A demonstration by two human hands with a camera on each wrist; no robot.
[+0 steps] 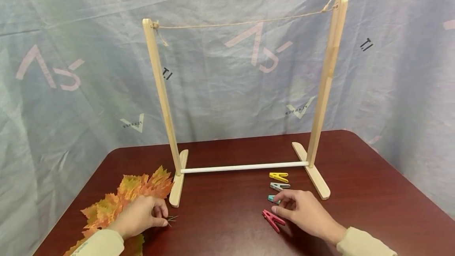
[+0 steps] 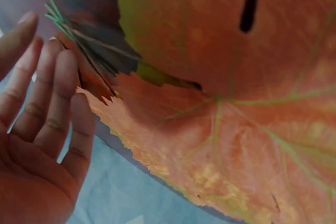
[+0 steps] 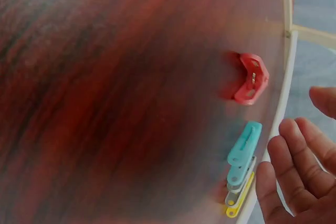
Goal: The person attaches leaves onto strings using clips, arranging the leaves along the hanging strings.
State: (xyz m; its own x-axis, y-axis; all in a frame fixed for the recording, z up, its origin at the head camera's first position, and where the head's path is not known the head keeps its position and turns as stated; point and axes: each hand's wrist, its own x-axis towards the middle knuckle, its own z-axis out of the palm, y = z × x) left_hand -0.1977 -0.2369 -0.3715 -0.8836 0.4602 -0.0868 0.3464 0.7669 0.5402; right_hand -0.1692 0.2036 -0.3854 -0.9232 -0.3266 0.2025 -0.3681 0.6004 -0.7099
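Orange and yellow-green artificial leaves (image 1: pixel 129 187) lie at the table's left; their thin stems (image 2: pixel 79 38) reach the fingertips of my left hand (image 1: pixel 140 214). The left wrist view shows that hand's fingers loosely extended, thumb apart, not gripping the stems. My right hand (image 1: pixel 307 214) hovers with relaxed fingers around a red clothespin (image 1: pixel 273 220) and a teal clothespin (image 3: pixel 245 148), holding neither. Its fingers partly cover the teal one in the head view. Behind that lie a grey clothespin (image 1: pixel 280 186) and a yellow clothespin (image 1: pixel 279 176).
A wooden frame stands across the table (image 1: pixel 227 196), with a left post (image 1: pixel 163 102), a right post (image 1: pixel 325 86), and a white rod (image 1: pixel 245 167) low between them. Twine (image 1: pixel 241 23) spans the top. Grey printed fabric (image 1: pixel 220 102) hangs behind.
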